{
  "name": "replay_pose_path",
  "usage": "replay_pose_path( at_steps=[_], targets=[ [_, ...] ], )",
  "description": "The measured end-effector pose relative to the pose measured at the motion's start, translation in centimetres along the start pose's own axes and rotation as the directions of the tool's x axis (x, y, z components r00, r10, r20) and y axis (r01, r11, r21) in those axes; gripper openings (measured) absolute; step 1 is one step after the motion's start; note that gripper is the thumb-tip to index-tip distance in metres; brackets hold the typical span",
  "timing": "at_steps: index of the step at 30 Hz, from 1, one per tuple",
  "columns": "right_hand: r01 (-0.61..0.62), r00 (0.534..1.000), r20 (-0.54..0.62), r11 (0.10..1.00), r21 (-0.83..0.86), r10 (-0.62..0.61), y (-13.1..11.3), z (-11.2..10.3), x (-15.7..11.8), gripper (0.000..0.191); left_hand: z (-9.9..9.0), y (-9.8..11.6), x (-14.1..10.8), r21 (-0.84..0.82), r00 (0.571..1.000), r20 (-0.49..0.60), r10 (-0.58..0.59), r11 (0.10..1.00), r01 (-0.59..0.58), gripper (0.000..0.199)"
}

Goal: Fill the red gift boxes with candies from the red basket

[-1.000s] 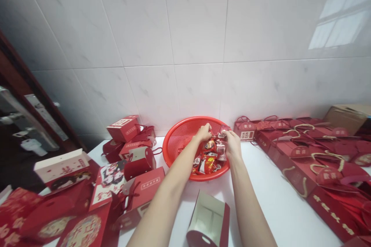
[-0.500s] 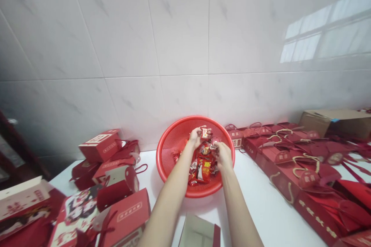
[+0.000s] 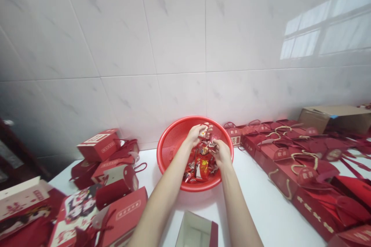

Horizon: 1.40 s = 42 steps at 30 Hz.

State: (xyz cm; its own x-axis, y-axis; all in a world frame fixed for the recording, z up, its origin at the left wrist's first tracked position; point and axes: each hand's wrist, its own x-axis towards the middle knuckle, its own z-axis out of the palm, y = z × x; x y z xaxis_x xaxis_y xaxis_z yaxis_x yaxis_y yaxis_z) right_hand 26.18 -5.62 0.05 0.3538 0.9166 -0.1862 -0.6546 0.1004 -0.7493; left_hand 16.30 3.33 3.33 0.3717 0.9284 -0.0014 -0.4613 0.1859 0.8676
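Observation:
Both of my hands are inside a red plastic basket [image 3: 169, 139] with perforated sides. My left hand [image 3: 197, 133] has its fingers curled around a small wrapped candy [image 3: 203, 131] near the back of the basket. A pink-and-white wrapped candy [image 3: 212, 142] is pinched in the fingers of my right hand [image 3: 222, 153], close to the right rim. Below them lie several loose sweets in red wrappers, among them a larger red-and-yellow packet [image 3: 202, 168]. An open box [image 3: 194, 229] with a pale inside stands between my forearms, in front of the basket.
Red gift boxes [image 3: 124, 210] crowd the white table [image 3: 249, 189] on the left. To the right stand rows of red boxes with rope handles [image 3: 285, 168], and a brown cardboard box [image 3: 327, 117] sits behind them. A tiled wall [image 3: 182, 92] rises behind the basket.
My hands stay over the sweets with candies in their fingers. The candy in my left hand has turned. The basket's front rim sits slightly higher in view.

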Motion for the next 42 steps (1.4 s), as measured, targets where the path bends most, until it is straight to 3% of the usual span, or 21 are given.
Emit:
replay_pose_path(
  at_steps=[9, 14, 20, 26, 33, 38, 42],
  targets=[
    [0.007, 0.989, 0.149, 1.0, 0.022, -0.01, -0.7, 1.1, -1.5, 0.023, 0.5, 1.2, -4.8, 0.11, 0.986, -0.041, 0.16, 0.982, -0.155, 0.021],
    [0.0, 0.971, 0.24, 1.0, -0.02, 0.004, -1.4, 1.5, -2.6, 0.023, 0.3, 0.6, -5.2, 0.168, 0.966, -0.097, 0.24, 0.96, -0.222, 0.023],
    [-0.016, 0.953, 0.299, 0.996, -0.085, 0.041, -1.7, 1.8, -3.3, 0.025, -0.1, 0.1, -5.3, 0.297, 0.968, -0.057, 0.243, 0.93, -0.216, 0.025],
    [0.06, 0.976, 0.217, 0.993, -0.104, -0.036, -1.0, 1.4, -2.5, 0.022, -0.3, -0.4, -4.8, 0.373, 0.975, -0.046, 0.216, 0.909, -0.184, 0.032],
    [0.133, 0.986, 0.109, 0.989, -0.061, -0.126, -1.0, 1.2, -2.0, 0.017, -1.3, -0.3, -4.7, 0.446, 0.962, -0.17, 0.215, 0.887, -0.12, 0.022],
    [0.133, 0.991, 0.005, 0.991, -0.029, -0.133, -1.1, 1.1, -1.9, 0.014, -2.7, -0.6, -4.4, 0.559, 0.909, -0.331, 0.254, 0.829, -0.028, 0.012],
    [0.103, 0.994, -0.041, 0.994, -0.021, -0.104, -1.3, 1.0, -1.9, 0.014, -4.7, -0.7, -4.8, 0.607, 0.851, -0.461, 0.252, 0.789, 0.096, 0.018]
  ],
)
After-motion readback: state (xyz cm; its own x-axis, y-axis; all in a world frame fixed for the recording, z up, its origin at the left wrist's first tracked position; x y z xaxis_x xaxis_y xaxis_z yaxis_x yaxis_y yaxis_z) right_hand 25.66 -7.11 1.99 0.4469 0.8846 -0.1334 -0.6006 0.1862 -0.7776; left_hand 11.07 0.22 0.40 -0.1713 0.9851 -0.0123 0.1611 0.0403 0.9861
